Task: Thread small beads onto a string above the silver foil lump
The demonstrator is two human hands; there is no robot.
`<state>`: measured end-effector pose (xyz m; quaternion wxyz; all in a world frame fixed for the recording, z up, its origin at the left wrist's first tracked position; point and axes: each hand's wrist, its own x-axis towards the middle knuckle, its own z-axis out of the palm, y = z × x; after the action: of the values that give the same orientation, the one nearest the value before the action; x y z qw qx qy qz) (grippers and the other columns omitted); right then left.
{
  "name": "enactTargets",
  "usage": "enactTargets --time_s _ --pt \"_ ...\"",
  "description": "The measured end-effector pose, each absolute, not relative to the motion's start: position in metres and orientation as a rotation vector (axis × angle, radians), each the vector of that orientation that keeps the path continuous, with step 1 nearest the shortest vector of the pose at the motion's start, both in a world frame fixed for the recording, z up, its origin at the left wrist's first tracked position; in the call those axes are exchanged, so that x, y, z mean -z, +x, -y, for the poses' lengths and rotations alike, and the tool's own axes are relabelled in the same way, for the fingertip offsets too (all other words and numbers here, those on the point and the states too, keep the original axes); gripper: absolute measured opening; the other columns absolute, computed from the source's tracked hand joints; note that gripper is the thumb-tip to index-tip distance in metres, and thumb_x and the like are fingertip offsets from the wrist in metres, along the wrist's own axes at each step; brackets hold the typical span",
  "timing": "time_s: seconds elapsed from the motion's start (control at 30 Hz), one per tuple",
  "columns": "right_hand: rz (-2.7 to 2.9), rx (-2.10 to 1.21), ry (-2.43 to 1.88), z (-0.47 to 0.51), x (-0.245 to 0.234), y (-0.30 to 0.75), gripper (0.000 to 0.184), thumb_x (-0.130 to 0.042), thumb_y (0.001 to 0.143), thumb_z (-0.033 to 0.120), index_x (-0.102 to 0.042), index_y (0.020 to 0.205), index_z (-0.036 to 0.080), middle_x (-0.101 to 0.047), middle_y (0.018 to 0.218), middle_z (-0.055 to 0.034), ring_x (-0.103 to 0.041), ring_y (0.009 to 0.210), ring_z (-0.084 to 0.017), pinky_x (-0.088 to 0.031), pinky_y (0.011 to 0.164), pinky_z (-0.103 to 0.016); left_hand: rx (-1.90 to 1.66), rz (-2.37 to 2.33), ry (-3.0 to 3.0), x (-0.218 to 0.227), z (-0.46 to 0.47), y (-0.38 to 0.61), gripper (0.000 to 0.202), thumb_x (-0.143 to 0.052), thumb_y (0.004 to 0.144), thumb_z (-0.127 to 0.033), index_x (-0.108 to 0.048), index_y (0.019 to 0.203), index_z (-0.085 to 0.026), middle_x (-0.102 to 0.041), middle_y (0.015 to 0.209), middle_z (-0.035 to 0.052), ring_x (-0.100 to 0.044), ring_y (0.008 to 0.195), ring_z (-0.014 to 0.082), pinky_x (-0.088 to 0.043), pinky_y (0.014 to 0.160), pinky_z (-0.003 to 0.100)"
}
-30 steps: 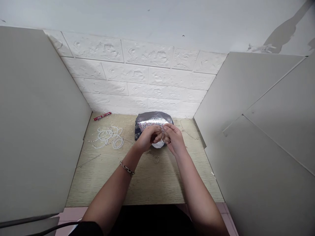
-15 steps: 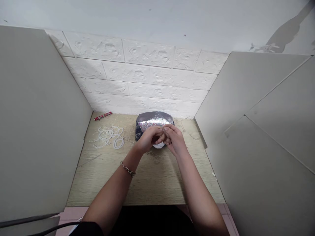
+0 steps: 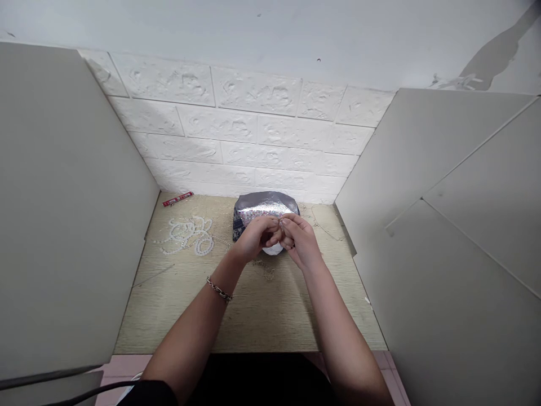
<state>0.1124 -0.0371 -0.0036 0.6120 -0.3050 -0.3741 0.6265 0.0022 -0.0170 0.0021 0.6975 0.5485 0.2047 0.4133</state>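
My left hand point(image 3: 257, 237) and my right hand point(image 3: 301, 235) meet fingertip to fingertip over the middle of the table. Both are closed in a pinch, and whatever sits between the fingertips is too small to make out. Behind them stands a dark pouch point(image 3: 266, 200) with a shiny silver, sequined front, partly covered by my fingers. Something white point(image 3: 274, 249) shows just below my fingers. A thin, fine chain point(image 3: 267, 272) lies on the table under my hands. Around my left wrist is a chain bracelet point(image 3: 218, 290).
White bead strings point(image 3: 188, 235) lie coiled at the left, with a red strip-shaped packet point(image 3: 178, 199) behind them. A thin stick point(image 3: 153, 276) rests near the left edge. A fine necklace point(image 3: 325, 225) lies at the right. Grey panels point(image 3: 76, 197) flank the wooden table point(image 3: 270, 327).
Hardly anything differs. My hands hold the same place with their fingertips together, and the view has shifted very slightly.
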Motion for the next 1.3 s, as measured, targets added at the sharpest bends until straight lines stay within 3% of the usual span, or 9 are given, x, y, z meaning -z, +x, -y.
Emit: enactTargets --time_s 1.3 --pt "0.866 -1.430 -0.765 0.0364 0.0034 0.1119 0.015 -0.058 0.062 0.025 -0.050 0.070 0.017 -0.031 0.036 0.0113 -0.021 0.029 0.000 -0.015 0.031 -0.016 -0.894 -0.466 1.135 -0.0027 0.0170 0.0003 0.030 -0.043 0.067 -0.020 -0.022 0.046 -0.018 -0.029 0.038 -0.0040 -0.028 0.035 0.0042 -0.019 0.037 0.021"
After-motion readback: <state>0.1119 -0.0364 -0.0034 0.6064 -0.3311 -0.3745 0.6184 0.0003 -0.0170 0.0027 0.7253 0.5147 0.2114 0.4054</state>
